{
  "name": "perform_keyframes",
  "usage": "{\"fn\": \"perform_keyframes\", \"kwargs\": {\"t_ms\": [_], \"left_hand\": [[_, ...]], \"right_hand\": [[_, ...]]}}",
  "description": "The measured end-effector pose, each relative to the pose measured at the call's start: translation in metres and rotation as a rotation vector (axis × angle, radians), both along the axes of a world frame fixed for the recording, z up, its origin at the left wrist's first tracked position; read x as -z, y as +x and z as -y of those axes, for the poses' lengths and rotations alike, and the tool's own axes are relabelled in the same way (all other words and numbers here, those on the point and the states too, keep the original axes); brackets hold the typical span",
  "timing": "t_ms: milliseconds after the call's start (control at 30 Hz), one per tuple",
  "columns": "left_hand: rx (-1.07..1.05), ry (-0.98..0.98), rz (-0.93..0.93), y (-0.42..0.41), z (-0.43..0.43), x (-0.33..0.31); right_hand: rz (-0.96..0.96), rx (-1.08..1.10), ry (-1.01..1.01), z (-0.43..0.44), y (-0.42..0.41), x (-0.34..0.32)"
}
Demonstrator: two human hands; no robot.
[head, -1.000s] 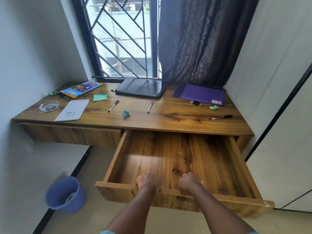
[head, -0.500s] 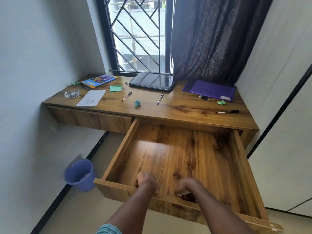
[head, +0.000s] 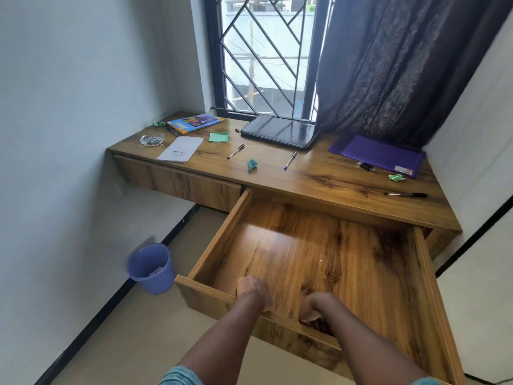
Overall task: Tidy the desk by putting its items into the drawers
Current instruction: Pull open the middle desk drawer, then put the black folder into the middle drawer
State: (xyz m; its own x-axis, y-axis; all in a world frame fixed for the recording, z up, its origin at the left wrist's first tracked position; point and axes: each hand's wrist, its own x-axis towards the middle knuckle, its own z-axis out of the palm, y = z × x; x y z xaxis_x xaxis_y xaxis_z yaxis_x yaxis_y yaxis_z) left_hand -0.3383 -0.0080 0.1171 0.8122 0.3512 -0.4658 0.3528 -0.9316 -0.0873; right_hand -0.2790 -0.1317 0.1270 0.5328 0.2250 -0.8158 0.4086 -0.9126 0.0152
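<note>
The left hand (head: 254,290) curls over the front panel of the open drawer (head: 219,234), knuckles up. Just beside it, the right hand (head: 315,307) hooks its fingers down inside the same panel. Both hands grip the wood and carry nothing else. The drawer stands far out from the table (head: 327,176), so I judge the opening step nearly done. It is best to ease off evenly with both hands before the drawer sags or leaves its runners, then let go.

Everything to be stowed lies on the table, well apart from the hands. A crumpled green paper (head: 252,165) and a blue pen (head: 290,160) lie at 12 o'clock. A black pen (head: 236,151) and a notepad (head: 180,149) lie toward 11, and a purple folder (head: 383,155) and another pen (head: 405,194) toward 1. A closed drawer (head: 177,183) sits at 11 o'clock.
</note>
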Motion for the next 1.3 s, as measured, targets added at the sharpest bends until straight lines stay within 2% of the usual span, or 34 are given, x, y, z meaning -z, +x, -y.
{"fn": "perform_keyframes", "kwargs": {"t_ms": [133,233,333,433,500,600,867,967,1033,1167,1300], "left_hand": [[0.008,-0.105,0.013,0.006,-0.017,-0.003],[0.056,-0.152,0.022,0.012,-0.034,-0.009],[0.109,-0.084,0.120,0.024,-0.060,-0.019],[0.119,-0.083,0.246,0.047,-0.103,-0.027],[0.112,-0.083,0.286,0.062,-0.137,-0.035],[0.124,-0.091,0.311,0.078,-0.201,-0.044],[0.167,-0.043,0.334,0.111,-0.344,-0.057],[0.190,-0.035,0.360,0.124,-0.374,-0.053],[0.190,-0.048,0.384,0.133,-0.386,-0.053],[0.152,-0.130,0.436,0.161,-0.402,-0.054],[0.096,-0.230,0.462,0.203,-0.414,-0.061]], "right_hand": [[0.001,-0.020,-0.079,-0.022,0.003,0.010],[-0.034,0.047,-0.051,-0.045,0.010,0.010],[-0.036,0.268,0.141,-0.074,0.029,0.013],[0.181,0.405,0.470,-0.120,0.051,0.014],[0.320,0.417,0.566,-0.156,0.055,0.001],[0.443,0.375,0.505,-0.219,0.061,-0.011],[0.594,0.482,0.412,-0.342,0.075,-0.011],[0.655,0.565,0.424,-0.364,0.084,-0.012],[0.667,0.542,0.431,-0.379,0.092,-0.017],[0.734,0.589,0.512,-0.405,0.119,-0.036],[0.764,0.725,0.593,-0.424,0.159,-0.051]]}}
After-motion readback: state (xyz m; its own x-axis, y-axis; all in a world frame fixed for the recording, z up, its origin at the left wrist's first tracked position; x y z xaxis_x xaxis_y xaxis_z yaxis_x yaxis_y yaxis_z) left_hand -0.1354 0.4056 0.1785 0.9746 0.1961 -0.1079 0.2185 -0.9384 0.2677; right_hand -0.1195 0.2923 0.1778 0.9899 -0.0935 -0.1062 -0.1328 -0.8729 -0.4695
